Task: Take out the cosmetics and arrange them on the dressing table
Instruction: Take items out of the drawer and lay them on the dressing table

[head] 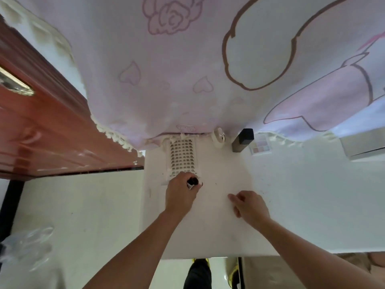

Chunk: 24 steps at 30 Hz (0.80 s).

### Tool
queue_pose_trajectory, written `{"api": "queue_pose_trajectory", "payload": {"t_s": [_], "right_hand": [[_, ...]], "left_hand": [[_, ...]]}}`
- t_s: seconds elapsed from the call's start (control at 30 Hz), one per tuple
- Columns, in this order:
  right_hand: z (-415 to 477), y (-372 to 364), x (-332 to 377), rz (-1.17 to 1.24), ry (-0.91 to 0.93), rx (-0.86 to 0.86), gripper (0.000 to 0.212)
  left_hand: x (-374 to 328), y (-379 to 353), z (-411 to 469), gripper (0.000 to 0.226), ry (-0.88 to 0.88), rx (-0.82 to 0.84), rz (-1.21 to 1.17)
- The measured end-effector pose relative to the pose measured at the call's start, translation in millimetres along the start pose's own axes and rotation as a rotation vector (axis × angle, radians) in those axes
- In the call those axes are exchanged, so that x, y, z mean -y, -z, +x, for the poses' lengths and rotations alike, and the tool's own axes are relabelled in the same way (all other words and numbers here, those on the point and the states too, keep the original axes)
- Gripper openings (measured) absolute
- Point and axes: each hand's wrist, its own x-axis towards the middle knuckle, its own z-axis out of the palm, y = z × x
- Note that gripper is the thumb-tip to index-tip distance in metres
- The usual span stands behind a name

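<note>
Left hand fingers clenched round small dark cosmetic tube, centre frame, at near edge of slotted white rack on desk; right hand fingers released, empty; best lowered upright, square into one slot

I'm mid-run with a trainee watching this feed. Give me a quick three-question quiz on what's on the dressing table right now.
1. True or false: the left hand grips a small dark tube at the near end of the white slotted basket.
2. Fill in: the right hand, resting on the table, holds ____.
3. Pick one: the eyeshadow palette lies A) inside the basket, B) just right of the dark rectangular container, C) under the right hand.

Key: 1 true; 2 nothing; 3 B.
</note>
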Motion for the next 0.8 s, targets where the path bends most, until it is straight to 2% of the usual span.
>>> {"api": "queue_pose_trajectory", "payload": {"t_s": [0.2, 0.53, 0.8], "right_hand": [[1, 3, -18, 0.008, -0.009, -0.016, 0.043], [4, 6, -21, 0.021, 0.005, -0.003, 0.041], [7, 5, -17, -0.048, 0.044, -0.013, 0.029]], "left_hand": [[-8, -32, 3, 0.018, -0.117, 0.013, 0.119], [-11, -31, 0, 0.017, -0.09, 0.004, 0.121], [-8, -23, -11, 0.033, 0.013, 0.006, 0.047]]}}
